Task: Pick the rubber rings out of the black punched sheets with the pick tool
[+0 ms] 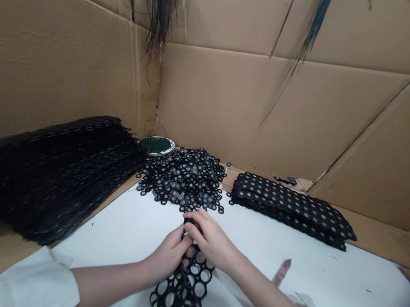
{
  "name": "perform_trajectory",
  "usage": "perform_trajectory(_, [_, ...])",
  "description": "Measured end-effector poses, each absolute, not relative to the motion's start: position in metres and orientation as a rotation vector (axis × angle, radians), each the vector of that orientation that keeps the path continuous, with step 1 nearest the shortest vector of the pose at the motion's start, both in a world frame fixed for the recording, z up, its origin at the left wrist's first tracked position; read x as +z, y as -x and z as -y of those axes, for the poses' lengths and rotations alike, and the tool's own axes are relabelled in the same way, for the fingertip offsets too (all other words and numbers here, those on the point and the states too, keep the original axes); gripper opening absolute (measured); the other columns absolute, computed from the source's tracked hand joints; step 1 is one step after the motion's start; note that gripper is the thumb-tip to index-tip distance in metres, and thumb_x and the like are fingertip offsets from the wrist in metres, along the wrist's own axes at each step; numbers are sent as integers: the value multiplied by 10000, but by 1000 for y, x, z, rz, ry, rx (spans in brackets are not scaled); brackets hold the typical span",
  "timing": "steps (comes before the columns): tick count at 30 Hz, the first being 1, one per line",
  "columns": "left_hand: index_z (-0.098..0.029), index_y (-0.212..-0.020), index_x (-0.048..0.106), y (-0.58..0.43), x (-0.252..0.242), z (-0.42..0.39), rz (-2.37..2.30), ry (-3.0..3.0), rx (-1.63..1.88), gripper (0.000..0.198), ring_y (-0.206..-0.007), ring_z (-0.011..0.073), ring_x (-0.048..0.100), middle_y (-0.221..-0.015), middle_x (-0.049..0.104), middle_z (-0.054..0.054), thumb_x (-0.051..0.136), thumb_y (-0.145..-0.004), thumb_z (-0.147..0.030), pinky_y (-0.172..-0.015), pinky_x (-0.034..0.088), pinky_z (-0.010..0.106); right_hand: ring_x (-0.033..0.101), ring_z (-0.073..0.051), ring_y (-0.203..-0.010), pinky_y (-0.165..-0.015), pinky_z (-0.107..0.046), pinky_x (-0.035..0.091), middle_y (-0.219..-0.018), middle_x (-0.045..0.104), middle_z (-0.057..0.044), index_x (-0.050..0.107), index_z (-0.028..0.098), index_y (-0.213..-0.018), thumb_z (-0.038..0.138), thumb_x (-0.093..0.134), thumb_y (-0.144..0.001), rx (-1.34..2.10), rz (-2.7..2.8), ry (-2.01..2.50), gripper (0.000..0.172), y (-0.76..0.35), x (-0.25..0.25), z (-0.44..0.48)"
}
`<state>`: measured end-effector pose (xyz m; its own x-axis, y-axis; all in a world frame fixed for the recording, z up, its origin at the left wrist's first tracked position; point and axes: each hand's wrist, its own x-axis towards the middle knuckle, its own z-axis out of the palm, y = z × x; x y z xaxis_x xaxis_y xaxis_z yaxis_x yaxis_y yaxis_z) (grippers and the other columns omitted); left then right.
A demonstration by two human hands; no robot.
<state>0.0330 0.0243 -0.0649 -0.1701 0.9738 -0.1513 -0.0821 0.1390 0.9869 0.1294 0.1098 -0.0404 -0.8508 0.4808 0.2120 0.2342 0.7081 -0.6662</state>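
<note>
A strip of joined black rings (201, 290) hangs from my hands toward the bottom edge of the view. My left hand (168, 254) is closed on its upper part, thumb pressed near the top end. Just above, my right hand (209, 237) pinches at that same end, its fingertips close to the left thumb. What exactly lies between the right fingertips is mostly hidden. Beyond my hands is a heap of loose black rings (186, 174), its near edge almost meeting my right fingers.
Thick black strands (54, 171) lie along the left. A bowl of dark green bits (156, 146) stands behind the heap. Stacked ring-patterned panels (290, 206) lie at right, and a pointed tube (281, 272) by my right forearm. Cardboard walls (292, 115) enclose the white tabletop (253, 239).
</note>
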Motion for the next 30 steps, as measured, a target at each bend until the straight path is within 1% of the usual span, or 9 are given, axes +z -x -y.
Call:
perform_trajectory(3, [-181, -875, 408, -33, -68, -24, -1355, -1012, 1227, 269, -466, 63, 421, -596, 424, -63, 406, -821, -444, -423, 320, 183, 521, -137, -835, -762, -259, 407, -915, 522, -56, 562, 186, -1015, 308, 404, -857, 891, 2556, 536, 254, -133, -40, -118])
perform_trajectory(5, [-182, -909, 410, -32, -69, -24, -1340, -1030, 1208, 259, -479, 65, 446, -620, 444, -60, 428, -815, -422, -435, 334, 185, 511, -141, -811, -741, -261, 394, -846, 541, -51, 591, 176, -861, 295, 368, -872, 825, 2565, 533, 254, -131, -44, -124])
perform_trajectory(8, [-179, -892, 429, -30, -69, -26, -1327, -1056, 1178, 233, -445, 52, 432, -619, 447, -63, 436, -813, -398, -415, 307, 177, 487, -143, -685, -655, -264, 369, -660, 538, -27, 527, 168, -622, 298, 305, -887, 746, 2529, 599, 369, -128, -52, -131])
perform_trajectory(12, [-184, -840, 437, -27, -66, -32, -1360, -1080, 1230, 219, -426, 47, 413, -617, 434, -64, 439, -806, -400, -373, 252, 167, 459, -131, -535, -522, -249, 327, -542, 510, -1, 458, 178, -564, 357, 281, -875, 841, 2251, 777, 400, -126, -50, -135])
perform_trajectory(16, [-176, -757, 414, -24, -68, -38, -1379, -1098, 1309, 233, -431, 41, 418, -617, 427, -65, 422, -812, -402, -389, 268, 166, 460, -147, -496, -472, -257, 316, -496, 503, 2, 449, 191, -505, 415, 342, -829, 796, 2075, 788, 409, -130, -29, -148])
perform_trajectory(18, [-171, -733, 407, -23, -72, -38, -1395, -1072, 1313, 240, -418, 41, 414, -606, 432, -64, 419, -812, -398, -394, 277, 171, 490, -159, -530, -498, -260, 345, -535, 537, -15, 504, 187, -545, 430, 301, -835, 747, 1981, 821, 430, -135, -14, -164])
perform_trajectory(21, [-167, -746, 419, -24, -76, -34, -1373, -1051, 1298, 245, -414, 43, 418, -605, 446, -58, 431, -806, -404, -405, 291, 176, 544, -178, -648, -584, -272, 383, -682, 604, -59, 586, 152, -737, 444, 197, -862, 632, 1784, 922, 503, -135, 4, -193])
perform_trajectory(25, [-160, -834, 459, -26, -74, -30, -1311, -1036, 1345, 279, -475, 53, 440, -644, 453, -46, 456, -794, -436, -440, 334, 181, 581, -185, -779, -714, -274, 411, -786, 652, -68, 637, 156, -804, 343, 329, -839, 573, 2128, 899, 362, -114, -7, -215])
perform_trajectory(30, [-153, -884, 491, -20, -62, -32, -1333, -976, 1534, 308, -561, 71, 454, -671, 462, -28, 473, -785, -445, -488, 377, 182, 591, -204, -755, -723, -293, 425, -761, 658, -93, 647, 125, -891, 263, 510, -748, 618, 2345, 856, 241, -92, -38, -218])
